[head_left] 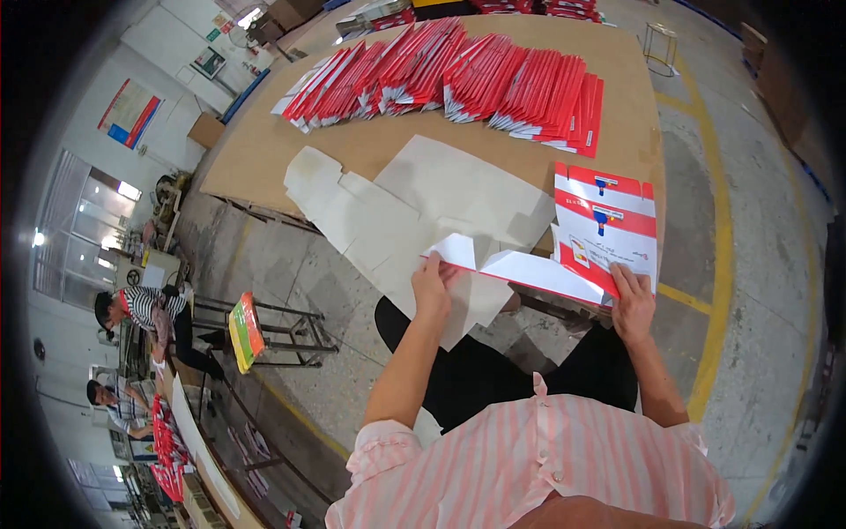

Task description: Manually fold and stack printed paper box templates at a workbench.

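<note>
A red and white printed carton blank lies partly folded at the table's near right edge. A long narrow flap of it stretches left, white inside with a red edge. My left hand pinches the left end of that flap, close to a raised white tab. At the near right corner of the blank, my right hand grips the edge, fingers on top of the printed panel; its thumb is mostly hidden. Beneath the flap lie plain off-white cardboard sheets, some overhanging the near table edge.
Overlapping stacks of flattened red and white cartons run across the far side of the brown table. A metal stool stands beyond its right corner. To the left, a metal rack stands near a yellow-orange packet; two people sit farther off.
</note>
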